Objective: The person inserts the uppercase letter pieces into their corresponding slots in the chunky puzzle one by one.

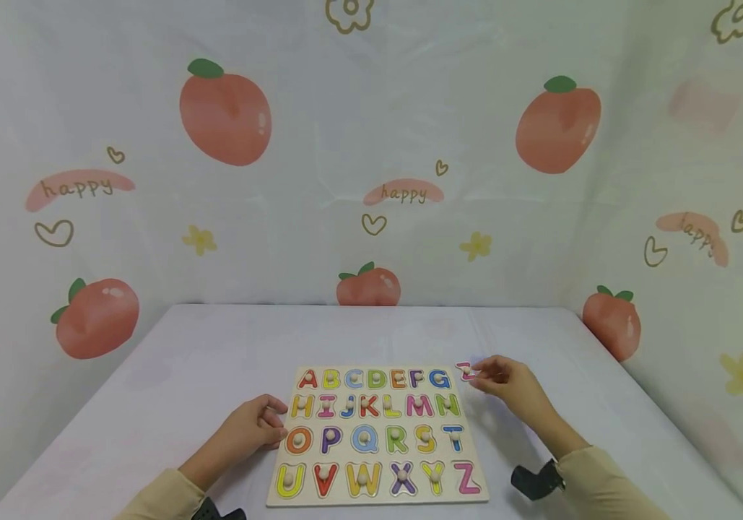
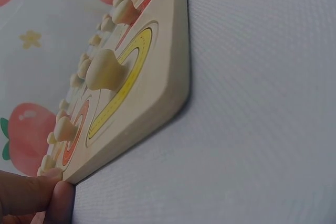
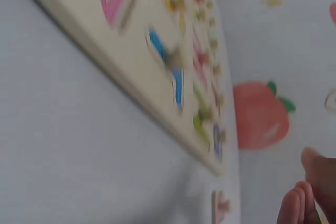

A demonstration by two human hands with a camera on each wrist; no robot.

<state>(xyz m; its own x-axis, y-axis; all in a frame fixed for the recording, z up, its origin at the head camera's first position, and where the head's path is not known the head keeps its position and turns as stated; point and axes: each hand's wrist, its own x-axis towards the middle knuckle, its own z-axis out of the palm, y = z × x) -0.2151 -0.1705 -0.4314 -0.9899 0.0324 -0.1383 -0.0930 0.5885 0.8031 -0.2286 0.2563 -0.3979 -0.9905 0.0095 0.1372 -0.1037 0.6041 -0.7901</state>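
A wooden alphabet puzzle board point(image 1: 377, 462) lies on the table, its coloured letters topped with round knobs. My left hand point(image 1: 257, 422) pinches the board's left edge; in the left wrist view the thumb point(image 2: 31, 190) rests on top, near the orange O. Off the board's far right corner lies a pink Z puzzle piece point(image 1: 465, 371) with its own knob. My right hand point(image 1: 510, 386) hovers just right of that piece, fingers loosely bent, overlapping its edge in the head view. In the right wrist view the fingertips point(image 3: 291, 203) stand apart from the piece. The Z recess point(image 1: 467, 478) sits at bottom right, without a knob.
The table point(image 1: 150, 404) has a white cloth, and a white curtain point(image 1: 410, 253) printed with peaches stands behind and at the sides. Dark wrist straps point(image 1: 536, 480) show at both sleeves.
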